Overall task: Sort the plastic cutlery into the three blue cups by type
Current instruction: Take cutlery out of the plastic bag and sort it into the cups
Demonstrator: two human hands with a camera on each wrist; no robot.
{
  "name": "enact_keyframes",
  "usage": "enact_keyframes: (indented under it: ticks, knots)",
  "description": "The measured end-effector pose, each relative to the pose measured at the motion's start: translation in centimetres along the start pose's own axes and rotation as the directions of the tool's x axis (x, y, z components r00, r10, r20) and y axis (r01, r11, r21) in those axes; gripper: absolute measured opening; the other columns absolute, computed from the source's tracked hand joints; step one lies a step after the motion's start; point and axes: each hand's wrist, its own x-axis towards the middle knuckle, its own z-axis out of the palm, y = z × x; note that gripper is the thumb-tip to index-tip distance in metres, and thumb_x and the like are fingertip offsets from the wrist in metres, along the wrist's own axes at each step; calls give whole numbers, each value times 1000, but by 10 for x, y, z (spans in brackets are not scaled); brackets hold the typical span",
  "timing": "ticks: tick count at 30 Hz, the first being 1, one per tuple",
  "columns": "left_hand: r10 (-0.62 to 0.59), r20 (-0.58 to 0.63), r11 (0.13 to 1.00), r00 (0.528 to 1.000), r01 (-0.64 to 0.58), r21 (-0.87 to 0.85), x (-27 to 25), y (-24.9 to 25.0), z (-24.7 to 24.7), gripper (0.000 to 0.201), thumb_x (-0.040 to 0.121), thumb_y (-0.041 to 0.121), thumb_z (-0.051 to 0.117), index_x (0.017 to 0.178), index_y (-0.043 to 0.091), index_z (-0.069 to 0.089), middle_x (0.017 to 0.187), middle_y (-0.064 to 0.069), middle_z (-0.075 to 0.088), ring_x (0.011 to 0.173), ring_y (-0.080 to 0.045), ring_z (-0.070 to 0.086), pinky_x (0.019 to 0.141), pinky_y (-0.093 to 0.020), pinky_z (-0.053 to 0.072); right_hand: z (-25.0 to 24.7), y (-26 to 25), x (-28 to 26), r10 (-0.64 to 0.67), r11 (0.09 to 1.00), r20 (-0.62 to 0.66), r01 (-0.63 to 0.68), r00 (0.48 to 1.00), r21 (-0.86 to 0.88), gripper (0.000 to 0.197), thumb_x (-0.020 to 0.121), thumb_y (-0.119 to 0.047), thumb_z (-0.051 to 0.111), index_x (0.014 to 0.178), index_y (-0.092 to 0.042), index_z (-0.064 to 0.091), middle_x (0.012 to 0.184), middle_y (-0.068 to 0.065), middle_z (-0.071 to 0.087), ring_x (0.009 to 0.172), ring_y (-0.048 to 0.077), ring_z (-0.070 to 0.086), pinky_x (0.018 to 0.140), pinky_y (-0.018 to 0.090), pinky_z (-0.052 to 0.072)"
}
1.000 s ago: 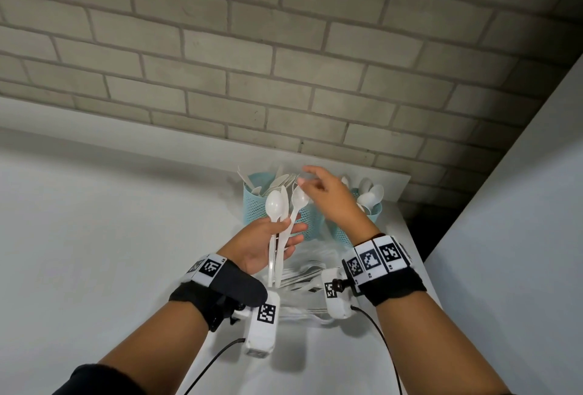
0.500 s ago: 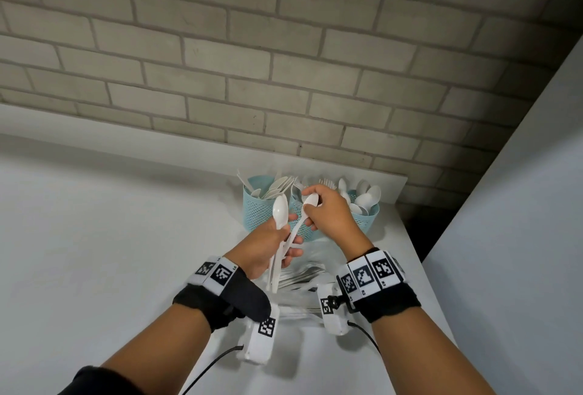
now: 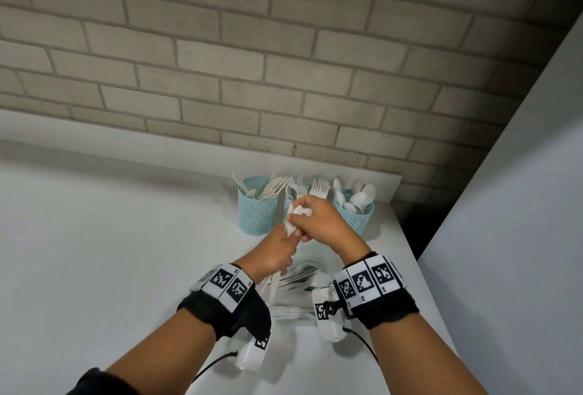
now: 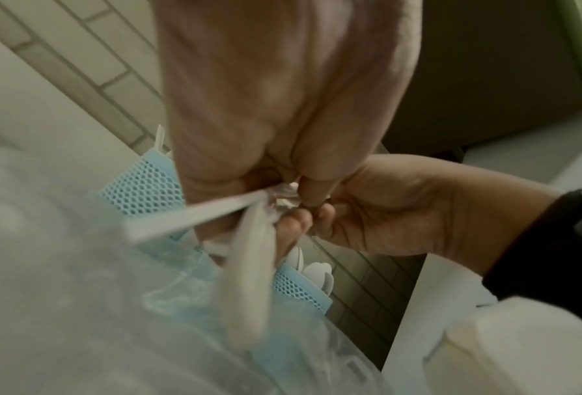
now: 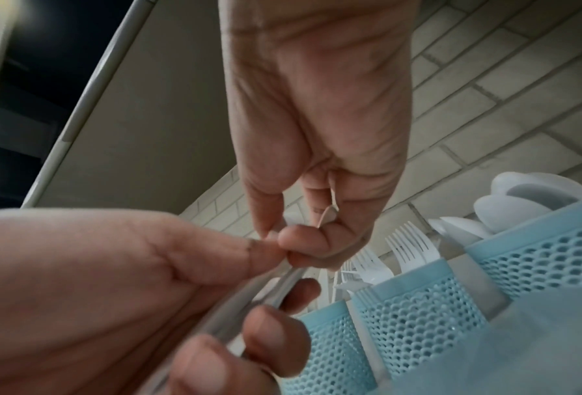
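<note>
Just before the middle blue cup, your right hand curls palm-down over the spoons, pinching their bowls. Your left hand below grips the handles upright, fingers wrapped round. More cutlery lies on the table between your wrists.

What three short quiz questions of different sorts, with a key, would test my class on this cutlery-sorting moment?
1. True or false: the left hand is empty.
2. Which blue cup holds forks: (a) left cup, (b) middle cup, (c) right cup?
3. Fill in: the right hand grips the bowl ends of the white ____.

Key: 1 false, it holds the cutlery handles; 2 (b); 3 spoons.
</note>
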Motion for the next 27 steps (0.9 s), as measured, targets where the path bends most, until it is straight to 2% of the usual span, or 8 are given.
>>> enact_keyframes:
  ticks: [2, 6, 11, 14, 17, 19, 21, 27]
  knots:
    - [-11, 11, 997, 1000, 12, -71, -1, 0, -1, 36, 99, 39, 35, 123, 11, 36, 78, -2, 40, 56, -9, 40, 48, -20, 38, -3, 4, 0, 0, 999, -6, 0, 1000, 47, 33, 88, -6, 59, 121, -6, 53, 101, 8, 55, 40, 0, 54, 43, 12, 45]
    - [-39, -28, 980, 999, 33, -198, -2, 1, -2, 31, 101, 36, 30, 118, 13, 42, 77, -4, 47, 58, -11, 41, 48, -18, 36, -7, 16, 1, 29, 993, -69, -20, 997, 119, 37, 90, -6, 57, 125, -12, 50, 75, 3, 59, 53, 9, 56, 45, 13, 46]
    - [-104, -85, 965, 991, 79, -252, 2, 2, -3, 21, 102, 21, 30, 114, 10, 45, 78, -5, 55, 55, -12, 42, 45, -16, 34, -32, 20, 9, 75, 983, -247, -30, 966, 180, 26, 93, -3, 49, 117, -10, 56, 89, 13, 63, 53, 12, 58, 43, 15, 47]
    - [-101, -108, 960, 989, 69, -271, 5, 3, -5, 19, 102, 20, 31, 111, 12, 46, 75, -3, 54, 52, -11, 42, 42, -15, 32, -69, 12, 13, 61, 979, -521, 51, 851, 197, 24, 92, 0, 46, 101, -20, 56, 101, 15, 64, 67, 20, 63, 50, 21, 50]
    - [-71, -121, 968, 990, 39, -249, 8, 4, -7, 20, 102, 23, 32, 111, 14, 48, 72, -2, 51, 52, -9, 37, 43, -15, 27, -98, 7, 10, -138, 990, -760, 122, 636, -77, 18, 96, -8, 43, 106, -13, 58, 103, 11, 64, 88, 24, 61, 70, 26, 45]
    - [-45, -131, 967, 990, 11, -253, 11, 3, -7, 24, 102, 27, 31, 111, 16, 51, 69, 0, 45, 52, -8, 31, 45, -17, 25, -107, 8, 11, -265, 960, -792, 76, 550, -268, 24, 99, -15, 40, 114, -12, 58, 105, 11, 65, 94, 26, 60, 73, 25, 39]
    - [-13, -149, 964, 989, -27, -265, 12, 2, -6, 29, 102, 33, 29, 110, 19, 53, 67, 1, 40, 52, -8, 28, 45, -17, 24, -106, 14, 18, -334, 905, -737, -18, 587, -425, 27, 99, -13, 39, 118, -11, 58, 107, 14, 65, 96, 31, 61, 72, 28, 40]
    - [83, -225, 941, 971, -151, -304, 13, 5, -10, 29, 103, 25, 28, 118, 17, 51, 66, 0, 43, 54, -8, 35, 49, -17, 29, -85, 50, 36, -240, 760, -457, -127, 857, -637, 35, 94, -5, 41, 125, -15, 55, 113, 15, 63, 101, 33, 58, 74, 31, 41]
